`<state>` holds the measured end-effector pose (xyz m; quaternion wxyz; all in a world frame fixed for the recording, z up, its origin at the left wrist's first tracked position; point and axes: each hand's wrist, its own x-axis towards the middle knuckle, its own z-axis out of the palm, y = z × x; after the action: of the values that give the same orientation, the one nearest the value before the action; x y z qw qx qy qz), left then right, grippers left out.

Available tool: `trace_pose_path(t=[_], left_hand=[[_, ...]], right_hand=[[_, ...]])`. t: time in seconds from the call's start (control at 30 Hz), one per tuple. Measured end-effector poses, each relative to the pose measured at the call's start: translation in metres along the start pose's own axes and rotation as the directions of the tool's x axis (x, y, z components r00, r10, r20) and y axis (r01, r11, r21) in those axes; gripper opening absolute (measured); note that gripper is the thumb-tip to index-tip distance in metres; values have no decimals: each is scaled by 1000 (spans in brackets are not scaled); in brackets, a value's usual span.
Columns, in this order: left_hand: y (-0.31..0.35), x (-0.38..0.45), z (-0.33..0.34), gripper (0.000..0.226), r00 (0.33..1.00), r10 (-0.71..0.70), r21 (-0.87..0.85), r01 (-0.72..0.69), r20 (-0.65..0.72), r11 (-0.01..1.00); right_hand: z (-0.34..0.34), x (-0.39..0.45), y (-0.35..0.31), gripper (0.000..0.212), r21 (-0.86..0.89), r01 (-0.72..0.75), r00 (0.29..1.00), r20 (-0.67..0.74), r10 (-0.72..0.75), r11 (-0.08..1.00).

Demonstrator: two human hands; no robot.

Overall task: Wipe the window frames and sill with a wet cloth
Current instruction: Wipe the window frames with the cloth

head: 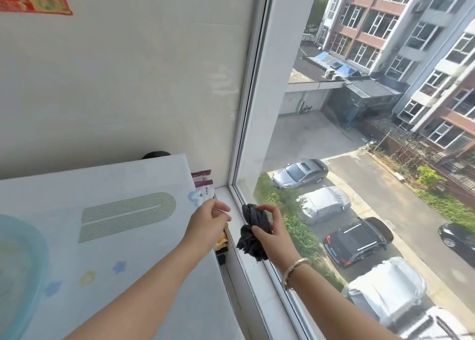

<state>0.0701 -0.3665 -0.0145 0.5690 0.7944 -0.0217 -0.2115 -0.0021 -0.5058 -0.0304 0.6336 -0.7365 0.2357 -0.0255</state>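
Right hand [272, 233] sits at lower centre of the frame, fingers and thumb pinching a bunched dark cloth [253, 233], which hangs just above the white sill [232, 211] and in front of the glass. Left hand [209, 222] hovers just left of it, fingers loosely curled with nothing clearly in them, above the gap between the sill and the table [115, 236]; whether it touches the table's edge I cannot tell. A printed packet [203, 185] is tucked at the table's far corner, right by the sill's end.

The vertical window frame [272, 82] runs up the middle of the picture, with parked cars far below through the pane.

My read: the cloth is wadded too tight for a good pass. Better to open it flatter over the fingers, press it down onto the sill, and draw it in one long stroke along the ledge toward the corner under the frame. The narrow groove beside the glass wants a folded edge pushed in. Mind the packet; a wet cloth could catch it.
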Motion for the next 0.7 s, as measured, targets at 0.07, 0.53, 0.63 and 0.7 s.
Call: trace_pose_path(t=[0.07, 0.53, 0.63, 0.7], left_hand=[[5, 26, 1, 23, 1000, 0, -15, 0, -25, 1000], [-6, 212, 12, 21, 990, -92, -22, 90, -111, 996], [-24, 264, 25, 21, 977, -138, -57, 130, -162, 990], [-42, 300, 37, 21, 960, -185, -81, 171, -210, 982]], right_hand=[[-4, 26, 2, 34, -83, 7, 1000, 9, -7, 997], [-1, 251, 21, 45, -560, 117, 992, 106, -69, 820], [12, 311, 42, 47, -648, 169, 982, 174, -72, 743], [23, 351, 64, 48, -701, 191, 975, 215, -52, 687]])
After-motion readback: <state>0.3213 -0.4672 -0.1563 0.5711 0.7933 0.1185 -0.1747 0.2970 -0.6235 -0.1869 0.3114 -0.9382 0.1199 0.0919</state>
